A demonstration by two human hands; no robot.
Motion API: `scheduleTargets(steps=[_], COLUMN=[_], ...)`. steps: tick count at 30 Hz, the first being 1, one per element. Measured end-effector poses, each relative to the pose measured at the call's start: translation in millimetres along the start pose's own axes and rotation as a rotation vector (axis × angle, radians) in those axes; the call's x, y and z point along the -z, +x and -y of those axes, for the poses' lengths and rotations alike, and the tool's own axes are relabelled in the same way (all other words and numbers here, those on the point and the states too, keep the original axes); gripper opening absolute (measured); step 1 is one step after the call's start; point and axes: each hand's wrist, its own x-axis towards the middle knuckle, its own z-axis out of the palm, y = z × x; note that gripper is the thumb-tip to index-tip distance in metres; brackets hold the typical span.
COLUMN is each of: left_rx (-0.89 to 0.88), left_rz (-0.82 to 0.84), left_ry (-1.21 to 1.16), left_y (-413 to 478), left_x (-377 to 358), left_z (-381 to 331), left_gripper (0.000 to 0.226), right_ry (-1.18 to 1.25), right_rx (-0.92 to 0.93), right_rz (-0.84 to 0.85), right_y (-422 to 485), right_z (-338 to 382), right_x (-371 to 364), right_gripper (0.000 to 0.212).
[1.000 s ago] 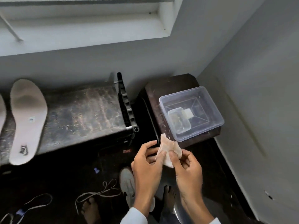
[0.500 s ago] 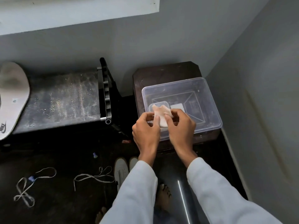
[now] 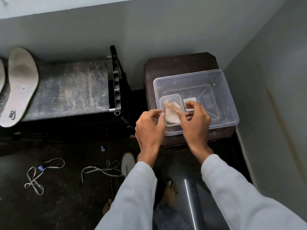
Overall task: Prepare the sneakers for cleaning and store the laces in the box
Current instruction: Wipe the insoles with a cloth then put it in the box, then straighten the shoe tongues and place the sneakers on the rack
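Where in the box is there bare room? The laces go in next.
The box's right half, past the white block, is bare. The near-left corner is crowded: small tub, cloth and both hands.

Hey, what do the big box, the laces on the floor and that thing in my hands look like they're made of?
Big box: clear, glossy hard plastic; the dark stand shows through it.
Laces: flat pale woven fabric, lying limp in loops.
Piece in both hands: soft and creased, probably cloth or paper; too crumpled to tell which.
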Motion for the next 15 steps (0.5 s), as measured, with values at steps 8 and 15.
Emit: scheduleTargets(steps=[8, 15], left_rx=[0.016, 0.024], left_rz=[-0.100, 0.057], left_ry=[0.020, 0.250], left_y=[-48.2, -111.0], left_x=[64.5, 113.2], left_z=[75.1, 201.7], left_gripper=[0.015, 0.035], right_ry=[-0.056, -0.319], right_rx=[0.286, 0.312], right_rz=[0.068, 0.369], right_y=[-89.9, -209.6], right_z=[20.6, -14.0], right_x=[7.9, -44.9], right_gripper=[0.022, 0.044])
